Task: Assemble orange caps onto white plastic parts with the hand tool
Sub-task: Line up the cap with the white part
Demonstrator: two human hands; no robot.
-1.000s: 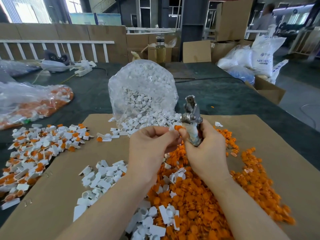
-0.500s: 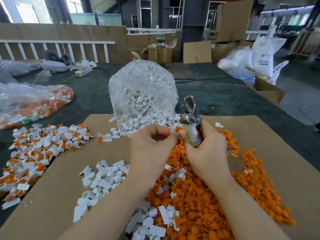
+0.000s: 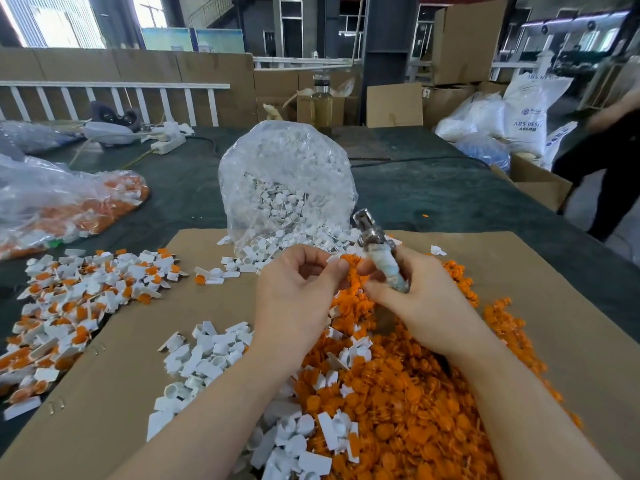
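Note:
My left hand [image 3: 294, 289] pinches a small white plastic part [image 3: 333, 259] with an orange cap at its fingertips, above the middle of the cardboard sheet [image 3: 180, 344]. My right hand [image 3: 420, 299] grips the taped handle of the metal hand tool [image 3: 375, 249], whose silver head points up and away. The thumbs of both hands meet beside the part. A large heap of loose orange caps [image 3: 408, 393] lies under both hands. Loose white parts [image 3: 207, 355] are scattered to the left of that heap.
A clear bag of white parts [image 3: 287, 181] stands open behind the hands. Capped white pieces [image 3: 79, 296] are piled at the left, beyond them a bag with orange pieces [image 3: 69, 206]. A power strip [image 3: 169, 142], bottle [image 3: 321, 105] and boxes sit at the back. A person [image 3: 609, 161] moves at right.
My hands have stayed together at the tool with only small finger shifts. A person has come into view at the right edge.

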